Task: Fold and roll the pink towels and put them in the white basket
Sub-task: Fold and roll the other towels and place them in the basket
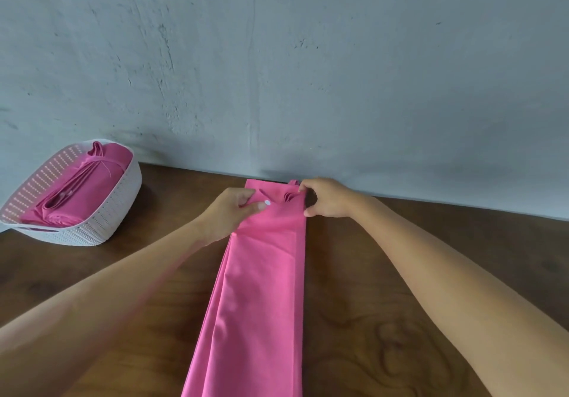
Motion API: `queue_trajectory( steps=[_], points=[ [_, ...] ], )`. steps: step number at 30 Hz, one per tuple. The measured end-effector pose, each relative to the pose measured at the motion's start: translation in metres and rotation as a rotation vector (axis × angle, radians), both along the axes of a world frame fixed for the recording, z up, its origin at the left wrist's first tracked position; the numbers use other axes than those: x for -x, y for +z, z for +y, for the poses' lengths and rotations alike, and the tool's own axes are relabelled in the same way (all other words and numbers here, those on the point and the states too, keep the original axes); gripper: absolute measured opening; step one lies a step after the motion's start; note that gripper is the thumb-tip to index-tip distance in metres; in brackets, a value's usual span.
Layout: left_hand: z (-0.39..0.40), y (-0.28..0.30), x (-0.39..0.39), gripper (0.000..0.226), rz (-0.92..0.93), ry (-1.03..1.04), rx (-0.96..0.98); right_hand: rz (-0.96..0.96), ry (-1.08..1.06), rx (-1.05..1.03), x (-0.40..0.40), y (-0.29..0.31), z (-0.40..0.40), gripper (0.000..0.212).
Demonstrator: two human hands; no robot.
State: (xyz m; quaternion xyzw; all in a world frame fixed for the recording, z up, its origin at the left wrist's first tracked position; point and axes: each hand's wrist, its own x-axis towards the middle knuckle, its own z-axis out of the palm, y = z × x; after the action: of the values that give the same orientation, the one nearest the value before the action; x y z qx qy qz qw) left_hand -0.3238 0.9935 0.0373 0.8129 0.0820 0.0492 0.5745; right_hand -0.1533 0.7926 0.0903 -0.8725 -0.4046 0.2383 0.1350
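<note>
While the long folded pink towel (258, 289) lies on the worktop (400, 319) with its far end at the wall (277, 73), we pinch that end with both hands. Our left hand (234, 211) has a closed grip on the cloth, and our right hand (326, 198) pinches its right edge. At far left, the white basket (107, 211) holds rolled towels (83, 187).
</note>
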Motion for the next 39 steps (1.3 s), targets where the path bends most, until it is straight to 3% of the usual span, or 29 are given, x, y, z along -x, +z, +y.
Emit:
queue_trajectory(
  steps=[2,4,5,9,13,16,21,27,33,37,39],
  points=[
    [0.003,-0.001,-0.002,0.06,-0.018,0.117,0.033,-0.009,-0.025,-0.041,0.002,0.003,-0.006,0.032],
    [0.004,-0.002,-0.005,0.028,-0.038,0.275,0.043,-0.018,-0.046,-0.086,0.007,0.004,-0.012,0.024],
    [0.005,-0.003,-0.007,0.024,-0.037,0.35,0.003,-0.016,-0.057,-0.107,0.011,0.004,-0.015,0.022],
    [0.004,-0.005,-0.014,0.044,-0.009,0.451,-0.164,-0.031,-0.081,-0.183,0.029,0.005,-0.021,0.018],
    [0.006,0.005,-0.013,0.035,-0.012,0.398,-0.088,-0.134,-0.101,-0.224,0.05,0.008,-0.027,0.015],
    [0.01,0.018,-0.001,0.048,-0.042,0.271,-0.072,-0.198,-0.138,-0.26,0.064,0.011,-0.033,0.016],
    [0.009,0.041,0.033,0.02,-0.145,0.172,-0.007,-0.269,-0.182,-0.347,0.092,0.015,-0.045,0.007],
    [0.001,0.027,0.085,0.039,-0.167,0.009,-0.056,-0.343,-0.227,-0.34,0.149,0.007,-0.062,0.017],
    [-0.017,-0.015,0.13,0.051,-0.097,-0.062,-0.03,-0.369,-0.372,-0.309,0.221,-0.032,-0.085,0.007],
    [-0.03,-0.031,0.151,0.024,-0.06,-0.08,-0.043,-0.349,-0.465,-0.302,0.262,-0.059,-0.097,0.01],
    [-0.037,-0.032,0.161,0.023,-0.079,-0.072,-0.091,-0.34,-0.499,-0.327,0.278,-0.067,-0.103,0.012]
  ],
)
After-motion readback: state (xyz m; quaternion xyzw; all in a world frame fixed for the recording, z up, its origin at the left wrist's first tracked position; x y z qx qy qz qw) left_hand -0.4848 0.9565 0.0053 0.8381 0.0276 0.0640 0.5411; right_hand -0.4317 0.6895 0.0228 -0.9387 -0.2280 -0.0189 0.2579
